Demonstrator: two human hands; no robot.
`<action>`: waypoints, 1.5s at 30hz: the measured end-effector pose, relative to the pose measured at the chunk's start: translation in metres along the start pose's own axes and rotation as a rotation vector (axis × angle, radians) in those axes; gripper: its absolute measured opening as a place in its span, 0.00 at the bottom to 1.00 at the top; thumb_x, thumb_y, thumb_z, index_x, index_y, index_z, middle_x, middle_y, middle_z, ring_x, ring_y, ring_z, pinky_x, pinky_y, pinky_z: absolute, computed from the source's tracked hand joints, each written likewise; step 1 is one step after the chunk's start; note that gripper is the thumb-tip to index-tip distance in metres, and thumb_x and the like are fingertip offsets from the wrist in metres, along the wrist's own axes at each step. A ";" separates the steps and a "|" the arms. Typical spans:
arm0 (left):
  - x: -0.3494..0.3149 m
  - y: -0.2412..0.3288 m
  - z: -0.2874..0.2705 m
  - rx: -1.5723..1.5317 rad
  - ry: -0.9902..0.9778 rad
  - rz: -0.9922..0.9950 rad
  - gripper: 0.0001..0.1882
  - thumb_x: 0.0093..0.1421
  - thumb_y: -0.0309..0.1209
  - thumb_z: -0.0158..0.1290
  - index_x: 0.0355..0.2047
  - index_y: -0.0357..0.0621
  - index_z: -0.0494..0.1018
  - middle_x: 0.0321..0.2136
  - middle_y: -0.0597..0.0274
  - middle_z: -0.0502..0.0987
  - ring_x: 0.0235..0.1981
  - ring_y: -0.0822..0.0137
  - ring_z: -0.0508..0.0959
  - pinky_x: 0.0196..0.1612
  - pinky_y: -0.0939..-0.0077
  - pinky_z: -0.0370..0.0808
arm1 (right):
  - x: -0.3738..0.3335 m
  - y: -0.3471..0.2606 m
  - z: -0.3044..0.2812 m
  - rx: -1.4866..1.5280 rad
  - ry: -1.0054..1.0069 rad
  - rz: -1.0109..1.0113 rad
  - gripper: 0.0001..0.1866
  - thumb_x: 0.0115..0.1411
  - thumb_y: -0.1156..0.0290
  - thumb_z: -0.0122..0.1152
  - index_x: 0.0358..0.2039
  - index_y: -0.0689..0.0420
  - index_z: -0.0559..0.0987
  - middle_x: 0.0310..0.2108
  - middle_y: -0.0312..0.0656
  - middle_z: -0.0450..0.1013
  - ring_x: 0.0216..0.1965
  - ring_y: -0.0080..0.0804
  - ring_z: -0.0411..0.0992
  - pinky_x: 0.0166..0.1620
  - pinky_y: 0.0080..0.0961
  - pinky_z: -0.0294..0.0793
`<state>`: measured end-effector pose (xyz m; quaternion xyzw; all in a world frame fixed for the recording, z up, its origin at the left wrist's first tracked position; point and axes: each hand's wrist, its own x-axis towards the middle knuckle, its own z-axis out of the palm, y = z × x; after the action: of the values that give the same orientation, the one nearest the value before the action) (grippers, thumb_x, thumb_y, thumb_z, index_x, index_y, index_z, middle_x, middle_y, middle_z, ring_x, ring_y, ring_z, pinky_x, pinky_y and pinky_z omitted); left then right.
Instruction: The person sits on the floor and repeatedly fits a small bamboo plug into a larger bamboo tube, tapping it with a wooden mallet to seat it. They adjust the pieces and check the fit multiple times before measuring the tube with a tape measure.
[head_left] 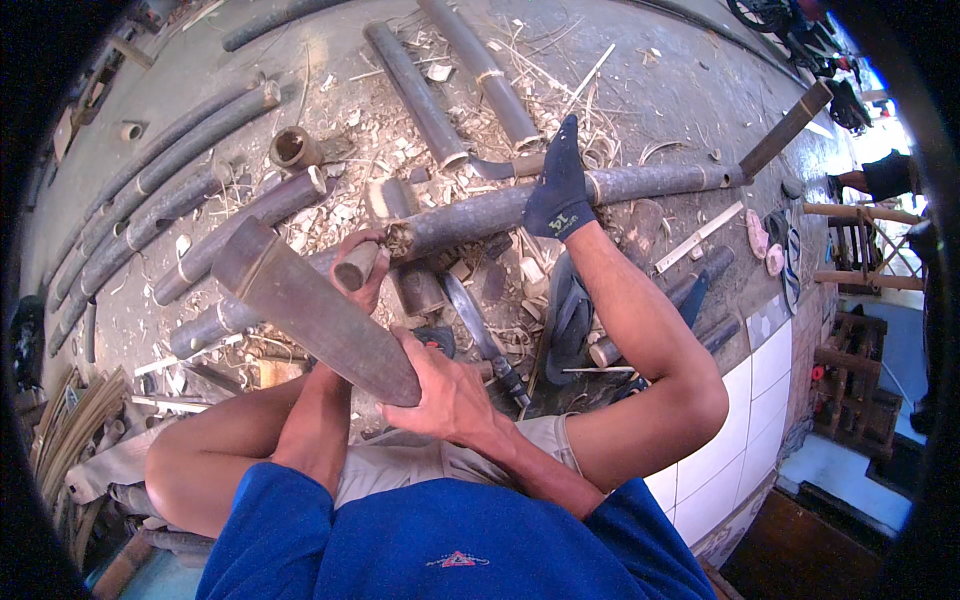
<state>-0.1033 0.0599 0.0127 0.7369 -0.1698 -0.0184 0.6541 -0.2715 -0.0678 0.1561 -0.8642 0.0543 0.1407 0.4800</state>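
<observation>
Grey floor (670,90) carries a long, mottled grey bamboo-like pole (660,182), lying crosswise ahead of the seated person. A broad, tapered grey-brown piece (315,315) slants above the pole's left part, its near end clasped in the right hand (445,390). The left hand (368,292), partly behind that piece, is closed around a short, round brown cylinder (355,267); pale curled shavings (350,205) litter the surroundings.

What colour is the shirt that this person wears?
The shirt is blue, seen best in the head view.
</observation>
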 end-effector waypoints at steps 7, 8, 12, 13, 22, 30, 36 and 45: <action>0.001 -0.005 0.001 -0.015 -0.013 0.051 0.16 0.61 0.26 0.62 0.50 0.43 0.75 0.46 0.63 0.78 0.48 0.69 0.76 0.55 0.71 0.71 | -0.003 0.000 0.002 -0.009 -0.009 0.012 0.54 0.46 0.50 0.73 0.70 0.57 0.61 0.42 0.65 0.76 0.41 0.65 0.79 0.46 0.52 0.79; 0.000 -0.005 0.000 -0.024 -0.029 0.047 0.16 0.61 0.26 0.62 0.50 0.43 0.75 0.46 0.63 0.78 0.48 0.69 0.76 0.54 0.71 0.71 | -0.004 0.000 0.002 -0.002 -0.002 0.005 0.54 0.46 0.50 0.73 0.70 0.57 0.61 0.42 0.64 0.76 0.41 0.65 0.79 0.46 0.52 0.79; 0.001 -0.007 -0.006 -0.015 -0.095 0.059 0.16 0.61 0.26 0.62 0.50 0.44 0.75 0.45 0.64 0.78 0.47 0.69 0.75 0.54 0.72 0.71 | -0.001 -0.001 0.003 0.024 0.040 -0.052 0.53 0.47 0.50 0.73 0.70 0.57 0.61 0.43 0.64 0.77 0.42 0.64 0.79 0.47 0.51 0.79; 0.001 -0.009 -0.007 -0.011 -0.110 0.082 0.16 0.61 0.26 0.62 0.49 0.44 0.75 0.45 0.64 0.78 0.47 0.68 0.75 0.54 0.72 0.71 | 0.002 -0.002 0.002 0.015 0.063 -0.061 0.53 0.47 0.50 0.73 0.70 0.57 0.61 0.44 0.64 0.77 0.43 0.64 0.79 0.47 0.51 0.79; 0.005 -0.021 -0.009 0.039 -0.153 0.026 0.15 0.62 0.26 0.61 0.49 0.41 0.75 0.45 0.59 0.79 0.50 0.63 0.77 0.56 0.66 0.71 | 0.019 -0.022 -0.005 0.036 0.110 -0.021 0.53 0.49 0.52 0.73 0.71 0.55 0.59 0.50 0.61 0.76 0.46 0.61 0.79 0.49 0.51 0.78; 0.015 -0.004 0.003 0.052 -0.040 0.123 0.13 0.63 0.29 0.61 0.48 0.44 0.76 0.39 0.65 0.79 0.40 0.70 0.75 0.47 0.73 0.74 | 0.027 -0.020 -0.011 -0.032 0.040 0.086 0.51 0.49 0.52 0.73 0.69 0.56 0.60 0.51 0.61 0.76 0.49 0.61 0.78 0.51 0.50 0.78; 0.024 -0.014 -0.007 0.054 -0.138 -0.068 0.14 0.66 0.35 0.60 0.47 0.42 0.74 0.37 0.64 0.78 0.38 0.67 0.76 0.44 0.71 0.74 | 0.018 -0.018 -0.012 -0.028 0.291 -0.073 0.51 0.48 0.53 0.76 0.69 0.54 0.63 0.52 0.60 0.76 0.51 0.58 0.78 0.52 0.47 0.79; 0.013 0.002 0.054 0.007 -0.050 -0.067 0.26 0.48 0.22 0.61 0.50 0.43 0.72 0.44 0.55 0.77 0.45 0.55 0.79 0.52 0.60 0.76 | -0.021 0.022 -0.057 0.259 0.399 0.055 0.49 0.52 0.63 0.76 0.70 0.64 0.60 0.56 0.53 0.73 0.56 0.39 0.73 0.61 0.38 0.70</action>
<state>-0.1046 0.0044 0.0094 0.7438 -0.1614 -0.0582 0.6460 -0.2855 -0.1286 0.1726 -0.8042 0.1893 -0.0278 0.5627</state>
